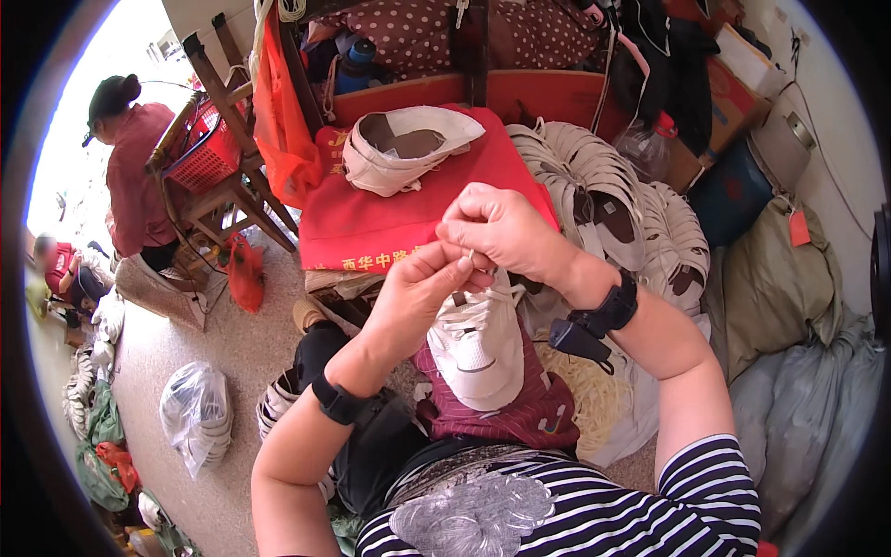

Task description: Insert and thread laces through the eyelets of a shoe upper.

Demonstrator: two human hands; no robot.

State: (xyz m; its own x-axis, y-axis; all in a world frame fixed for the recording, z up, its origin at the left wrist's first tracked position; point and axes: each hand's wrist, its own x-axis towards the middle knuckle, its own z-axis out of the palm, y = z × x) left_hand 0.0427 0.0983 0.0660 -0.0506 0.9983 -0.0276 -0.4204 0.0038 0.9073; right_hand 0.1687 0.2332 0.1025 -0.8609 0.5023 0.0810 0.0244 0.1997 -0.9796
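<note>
A white sneaker (478,357) rests on the maroon cloth (548,408) over my lap, its toe toward me. Just above its laced opening, both hands meet with fingertips close together. My left hand (432,278) is closed in a pinch, a small bit of white shoelace (471,253) showing at the thumb. My right hand (501,227) pinches from above and right; its fingertips hide most of what they grip, which looks like the same lace. Beyond my hands, a white shoe upper (408,148) with a brown lining lies on a red cloth-covered table (325,223).
Many shoe uppers (585,186) are stacked right of the table. Pale strips (594,399) lie in a pile at my right. A plastic bag of shoes (197,413) sits on the floor at left. A wooden chair (237,176) holds a red basket (206,148), near a seated person (144,176).
</note>
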